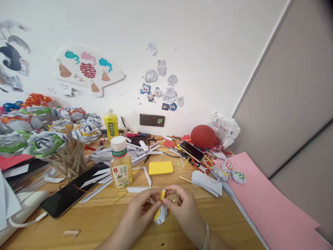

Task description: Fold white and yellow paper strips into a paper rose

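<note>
Both hands meet low over the wooden table [104, 222], pinching one small folded paper piece [160, 212] of yellow and grey-white strips. My left hand [142, 205] grips its left side with thumb and fingers closed. My right hand [182, 205], with a bracelet at the wrist, pinches the yellow top end. Just beyond the hands lie white paper strips [137, 189], a stack of yellow paper [160, 167] and a tea bottle [120, 162] with a white cap.
A bunch of paper flowers on sticks [52, 139] fills the left. A dark phone [70, 192] lies left of the hands, another phone [191, 150] near a red ball [203, 136]. Pink sheets [260, 201] cover the right edge. A second yellow bottle [111, 123] stands by the wall.
</note>
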Motion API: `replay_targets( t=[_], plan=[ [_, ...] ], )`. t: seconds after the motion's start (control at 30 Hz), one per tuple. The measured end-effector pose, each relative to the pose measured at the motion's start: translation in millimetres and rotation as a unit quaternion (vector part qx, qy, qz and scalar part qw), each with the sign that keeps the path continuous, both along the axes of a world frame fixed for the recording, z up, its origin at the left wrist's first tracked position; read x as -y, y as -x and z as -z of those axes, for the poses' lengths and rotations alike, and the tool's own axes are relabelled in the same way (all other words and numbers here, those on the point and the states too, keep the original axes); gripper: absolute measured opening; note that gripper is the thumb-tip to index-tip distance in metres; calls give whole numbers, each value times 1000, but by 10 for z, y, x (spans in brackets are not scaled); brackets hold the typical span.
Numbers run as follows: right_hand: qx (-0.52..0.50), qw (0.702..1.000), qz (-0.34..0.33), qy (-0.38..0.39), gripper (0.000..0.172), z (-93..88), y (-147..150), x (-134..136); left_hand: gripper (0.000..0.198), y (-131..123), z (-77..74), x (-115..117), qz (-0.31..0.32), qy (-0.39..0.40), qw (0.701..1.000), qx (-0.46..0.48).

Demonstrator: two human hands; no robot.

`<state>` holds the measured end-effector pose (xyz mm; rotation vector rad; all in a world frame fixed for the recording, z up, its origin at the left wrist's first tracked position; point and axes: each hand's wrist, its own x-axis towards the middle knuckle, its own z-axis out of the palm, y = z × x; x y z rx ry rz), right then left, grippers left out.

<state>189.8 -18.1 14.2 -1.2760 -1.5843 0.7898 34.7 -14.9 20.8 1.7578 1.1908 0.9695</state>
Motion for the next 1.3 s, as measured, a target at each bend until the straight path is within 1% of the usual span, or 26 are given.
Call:
replay_targets(
  t=[0.13, 0.23, 0.37, 0.43, 0.53, 0.63, 0.77, 0.87, 0.97, 1.03, 1.1, 1.17, 1.23, 1.3],
  plan=[
    [31, 999, 4, -19, 18, 17, 8, 35, 12, 20, -29, 36, -22, -42, 998, -28],
    [51, 998, 4, -36, 18, 35, -4, 46, 10, 40, -25, 46, -22, -78, 996, -42],
    [63, 997, 5, -53, 19, 50, -15, 49, 9, 53, 5, 40, -3, -114, 992, -55],
    [59, 997, 5, -54, 20, 45, -15, 48, 11, 56, 29, 27, 21, -126, 990, -59],
    [44, 998, -13, -50, 22, 17, -15, 44, 14, 63, 64, -6, 50, -133, 988, -53],
    [47, 997, -23, -59, 20, -27, -23, 42, 15, 73, 76, -36, 58, -155, 985, -51],
    [64, 993, -33, -93, 16, -68, -45, 43, 13, 86, 57, -44, 64, -198, 977, -51],
    [69, 992, -40, -95, 14, -72, -56, 38, 12, 91, 39, -37, 63, -204, 976, -53],
    [67, 994, -47, -75, 12, -75, -61, 31, 12, 88, 20, -36, 60, -177, 981, -51],
    [57, 996, -47, -47, 11, -84, -66, 27, 13, 82, 6, -37, 58, -135, 988, -46],
    [36, 998, -54, 0, 12, -92, -76, 19, 15, 72, -2, -40, 62, -71, 995, -32],
    [5, 996, -75, 54, 13, -83, -88, 3, 16, 56, 3, -45, 69, 3, 998, -3],
    [-32, 989, -101, 100, 16, -47, -98, -23, 17, 36, 24, -53, 75, 69, 994, 36],
    [-63, 983, -121, 123, 19, 12, -104, -54, 20, 19, 56, -66, 73, 117, 989, 60]
  ],
)
